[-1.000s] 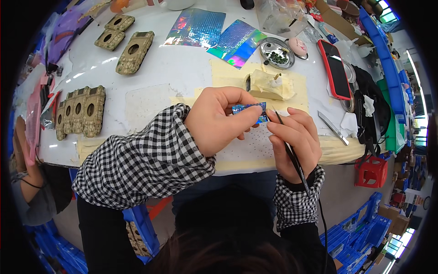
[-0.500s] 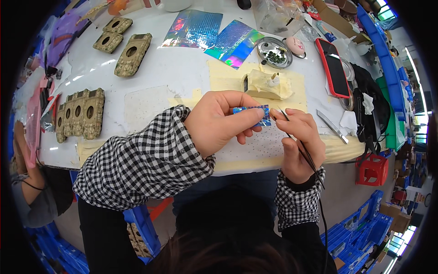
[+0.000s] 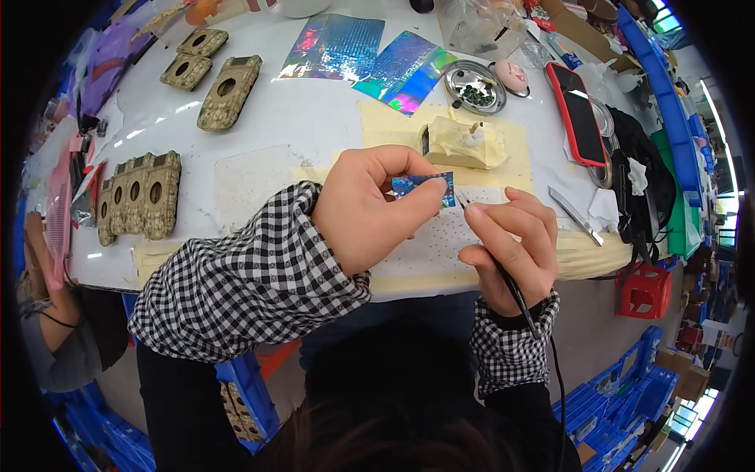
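My left hand (image 3: 370, 197) pinches a small piece of shiny blue holographic sheet (image 3: 409, 187) between thumb and fingers, above the taped work surface. Close to its right edge is my right hand (image 3: 515, 244), closed around slim black tweezers (image 3: 515, 293). Their fine tip points at the sheet's edge; whether it touches or grips anything is too small to make out. Beyond the hands stands a block wrapped in cream masking tape (image 3: 464, 143), with a small whitish peg on top. Tiny dark specks dot the pale surface below my hands.
Two larger holographic sheets (image 3: 334, 47) lie at the back, beside a round metal dish (image 3: 475, 88) of dark green bits. Camouflage model tank hulls (image 3: 228, 93) sit at left. To the right are a red-cased phone (image 3: 576, 114), a metal blade-like tool (image 3: 576, 215) and a red stool (image 3: 643, 291).
My left hand has shifted slightly left and away from me with the sheet piece. The right hand has tilted, and the tweezers' tip now shows apart from the left fingers.
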Available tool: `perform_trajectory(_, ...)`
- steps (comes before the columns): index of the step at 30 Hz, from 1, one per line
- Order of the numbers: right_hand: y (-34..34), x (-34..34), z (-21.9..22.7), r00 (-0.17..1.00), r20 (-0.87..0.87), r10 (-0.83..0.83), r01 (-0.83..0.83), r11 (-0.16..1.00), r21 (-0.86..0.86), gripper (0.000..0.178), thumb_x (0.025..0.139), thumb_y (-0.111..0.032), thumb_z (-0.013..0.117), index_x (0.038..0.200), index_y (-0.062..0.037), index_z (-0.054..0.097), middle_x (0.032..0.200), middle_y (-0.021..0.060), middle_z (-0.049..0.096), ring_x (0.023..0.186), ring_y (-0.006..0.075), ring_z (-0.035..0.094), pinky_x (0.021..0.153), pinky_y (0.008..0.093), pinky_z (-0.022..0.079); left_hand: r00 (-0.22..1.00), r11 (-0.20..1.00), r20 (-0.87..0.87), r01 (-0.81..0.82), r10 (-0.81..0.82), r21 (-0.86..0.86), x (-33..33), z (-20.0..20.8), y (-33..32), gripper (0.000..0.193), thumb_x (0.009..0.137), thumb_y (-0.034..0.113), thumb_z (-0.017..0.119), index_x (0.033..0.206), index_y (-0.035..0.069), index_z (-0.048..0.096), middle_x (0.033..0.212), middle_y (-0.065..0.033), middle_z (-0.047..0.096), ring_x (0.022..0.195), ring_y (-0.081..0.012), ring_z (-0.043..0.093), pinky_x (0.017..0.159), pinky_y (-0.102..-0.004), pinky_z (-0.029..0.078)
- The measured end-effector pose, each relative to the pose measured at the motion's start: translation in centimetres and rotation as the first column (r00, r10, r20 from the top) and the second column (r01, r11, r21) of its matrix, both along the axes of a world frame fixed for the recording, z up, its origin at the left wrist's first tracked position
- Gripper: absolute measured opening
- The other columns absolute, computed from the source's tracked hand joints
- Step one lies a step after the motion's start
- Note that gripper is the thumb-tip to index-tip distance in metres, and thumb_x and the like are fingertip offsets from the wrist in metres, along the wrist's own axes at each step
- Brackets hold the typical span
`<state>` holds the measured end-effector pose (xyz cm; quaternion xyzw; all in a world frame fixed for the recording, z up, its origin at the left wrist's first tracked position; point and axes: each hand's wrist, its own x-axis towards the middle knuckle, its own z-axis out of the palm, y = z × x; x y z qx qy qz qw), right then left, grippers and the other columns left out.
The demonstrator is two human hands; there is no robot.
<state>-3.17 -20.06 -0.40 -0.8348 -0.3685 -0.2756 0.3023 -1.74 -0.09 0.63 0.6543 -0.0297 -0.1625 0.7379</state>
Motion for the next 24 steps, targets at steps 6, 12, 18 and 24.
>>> perform_trajectory(6,0.47,-0.06,0.07,1.000,0.014,-0.025,0.026,0.999,-0.045,0.035,0.068,-0.026,0.076,0.101,-0.0155,0.072,0.095,0.0008,0.064,0.087,0.0193,0.056,0.085,0.0401,0.049,0.999,0.999,0.036,-0.006,0.004,0.054,-0.07,-0.29,0.05,0.015,0.089,0.014,0.062,0.088,-0.001,0.062,0.074,-0.0030,0.062,0.063,-0.0053,0.056,0.053,-0.0190,0.046)
perform_trajectory(12,0.49,0.07,-0.12,0.999,0.029,-0.033,0.034,0.999,-0.037,0.034,0.069,-0.026,0.076,0.101,-0.0160,0.072,0.095,0.0005,0.064,0.086,0.0193,0.056,0.085,0.0398,0.049,1.000,0.998,0.020,0.004,-0.005,0.057,-0.08,-0.24,0.02,0.016,0.089,0.015,0.062,0.089,0.000,0.062,0.074,-0.0024,0.063,0.064,-0.0053,0.057,0.054,-0.0189,0.046)
perform_trajectory(18,0.53,0.18,-0.27,0.999,0.050,-0.013,0.015,0.999,-0.041,0.031,0.072,-0.028,0.073,0.100,-0.0135,0.072,0.093,0.0023,0.064,0.085,0.0211,0.056,0.085,0.0414,0.049,1.000,0.998,0.030,0.004,-0.006,0.063,-0.06,-0.26,0.08,0.015,0.089,0.015,0.062,0.089,0.000,0.062,0.074,-0.0021,0.063,0.064,-0.0051,0.057,0.054,-0.0187,0.046)
perform_trajectory(24,0.67,0.21,-0.27,0.998,0.060,-0.017,0.019,0.999,-0.032,0.031,0.070,-0.027,0.075,0.099,-0.0153,0.073,0.091,0.0006,0.064,0.083,0.0191,0.056,0.084,0.0393,0.050,0.999,0.998,0.048,0.000,-0.003,0.062,-0.01,-0.52,0.01,0.015,0.089,0.015,0.062,0.089,0.000,0.062,0.074,-0.0018,0.062,0.064,-0.0045,0.056,0.053,-0.0180,0.046)
